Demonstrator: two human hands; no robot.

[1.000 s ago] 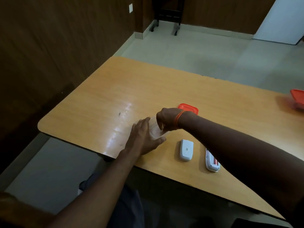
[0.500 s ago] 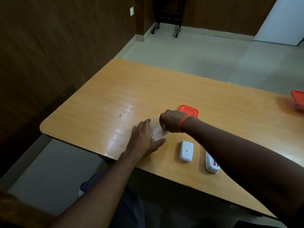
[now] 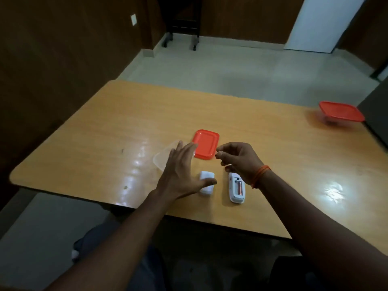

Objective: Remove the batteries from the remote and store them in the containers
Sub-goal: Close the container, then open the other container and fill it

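The remote [image 3: 236,188] lies face down on the wooden surface [image 3: 105,131] near its front edge, battery bay open with one battery [image 3: 239,187] showing inside. Its white cover [image 3: 206,183] lies just to the left, partly under the left thumb. Half a second ago both hands were on the clear container [image 3: 162,157]; now they have come off it. The left hand [image 3: 182,171] hovers flat with fingers spread, its grip holding nothing, above the container's near edge. The right hand [image 3: 239,160], an orange thread at the wrist, has drawn back over the remote's top end, thumb and forefinger pressed together; whether anything is between them cannot be told. The orange lid [image 3: 205,147] lies beside the container. A second orange-lidded container [image 3: 341,112] stands far right. No writing is legible.
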